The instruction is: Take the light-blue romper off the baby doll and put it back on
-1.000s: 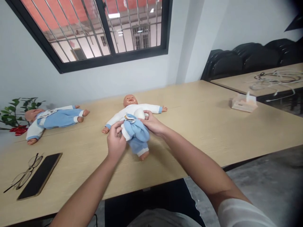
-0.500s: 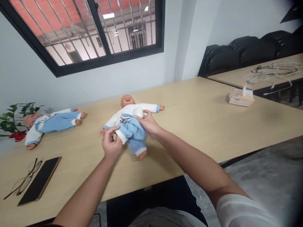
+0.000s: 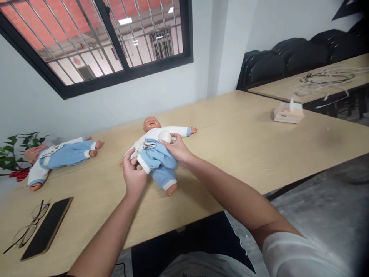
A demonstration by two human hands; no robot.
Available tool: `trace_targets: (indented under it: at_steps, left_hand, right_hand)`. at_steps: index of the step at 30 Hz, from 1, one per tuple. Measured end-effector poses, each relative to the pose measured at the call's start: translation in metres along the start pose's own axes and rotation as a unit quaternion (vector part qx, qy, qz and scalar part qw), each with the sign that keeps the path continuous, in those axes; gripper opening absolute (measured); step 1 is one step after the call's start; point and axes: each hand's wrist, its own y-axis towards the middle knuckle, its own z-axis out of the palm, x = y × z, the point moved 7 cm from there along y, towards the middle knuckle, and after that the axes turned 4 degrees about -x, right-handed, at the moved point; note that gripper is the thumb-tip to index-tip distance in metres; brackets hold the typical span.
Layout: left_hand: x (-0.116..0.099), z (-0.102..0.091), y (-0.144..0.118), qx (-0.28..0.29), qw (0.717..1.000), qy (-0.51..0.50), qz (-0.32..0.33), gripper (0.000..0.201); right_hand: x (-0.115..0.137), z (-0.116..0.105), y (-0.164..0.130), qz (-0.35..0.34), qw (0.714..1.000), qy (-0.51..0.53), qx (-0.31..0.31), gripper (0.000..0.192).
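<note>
Since the earlier frame the left hand (image 3: 133, 177) has slid to the white cuff, fingers curled on it; the right hand (image 3: 175, 148) pinches the bunched light-blue cloth trousers (image 3: 159, 161) at the plastic baby doll in a white top (image 3: 155, 134), mid-tabletop (image 3: 245, 146). A hard tug could drag the doll off. Two dolls: the second (image 3: 57, 156) lies at nine o'clock; one dark phone (image 3: 46, 227), one pair of glasses (image 3: 27, 227).
</note>
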Motion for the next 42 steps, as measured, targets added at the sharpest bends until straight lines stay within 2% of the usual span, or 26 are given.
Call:
trace_targets:
  at_steps: [3, 5, 9, 11, 13, 16, 19, 23, 28, 32, 38, 40, 42]
  left_hand:
    - [-0.007, -0.003, -0.003, -0.017, 0.997, 0.04, 0.065, 0.077]
    - [-0.015, -0.003, -0.005, -0.007, 0.991, 0.069, 0.117, 0.072]
    - [-0.03, 0.002, -0.012, 0.058, 0.975, 0.089, 0.196, 0.033]
    - [-0.03, -0.001, -0.012, 0.049, 0.98, 0.064, 0.181, 0.024]
    - [-0.026, -0.007, -0.009, 0.002, 0.988, 0.049, 0.144, 0.025]
    - [-0.019, -0.01, -0.006, -0.039, 0.992, 0.057, 0.103, 0.037]
    - [-0.018, -0.006, -0.003, -0.026, 0.994, 0.072, 0.074, 0.045]
    - [-0.02, -0.003, 0.002, -0.005, 0.995, 0.093, 0.039, 0.046]
    - [-0.016, 0.0, 0.006, 0.025, 0.984, 0.17, 0.048, 0.056]
    - [-0.007, 0.003, 0.007, 0.03, 0.987, 0.154, 0.041, 0.064]
    - [-0.001, 0.01, 0.0, 0.041, 0.994, 0.103, 0.001, 0.07]
    - [-0.002, 0.009, -0.001, 0.035, 0.994, 0.103, 0.001, 0.069]
    - [-0.001, 0.007, 0.0, 0.022, 0.994, 0.105, 0.003, 0.068]
  right_hand:
    - [-0.005, 0.003, 0.002, -0.008, 1.0, 0.009, 0.011, 0.065]
    - [-0.008, 0.006, 0.002, -0.016, 1.0, 0.001, 0.016, 0.067]
    - [-0.014, 0.008, 0.001, -0.015, 1.0, 0.011, 0.012, 0.067]
    - [-0.015, 0.006, 0.003, -0.013, 1.0, 0.023, 0.004, 0.066]
    - [-0.016, 0.004, 0.005, -0.012, 1.0, 0.028, -0.003, 0.066]
    - [-0.016, 0.003, 0.005, -0.008, 1.0, 0.026, -0.002, 0.066]
    - [-0.014, 0.003, 0.004, -0.011, 1.0, 0.024, 0.001, 0.064]
    - [-0.011, 0.003, 0.003, -0.027, 1.0, 0.005, 0.0, 0.064]
    - [-0.015, 0.005, 0.001, -0.042, 0.999, -0.03, 0.002, 0.07]
    - [-0.022, 0.012, -0.003, -0.013, 1.0, 0.004, 0.022, 0.067]
    - [-0.023, 0.022, -0.007, 0.012, 0.996, 0.047, 0.071, 0.061]
    - [-0.019, 0.021, -0.008, 0.008, 0.995, 0.023, 0.101, 0.054]
    - [-0.009, 0.017, -0.008, -0.018, 0.989, -0.048, 0.14, 0.055]
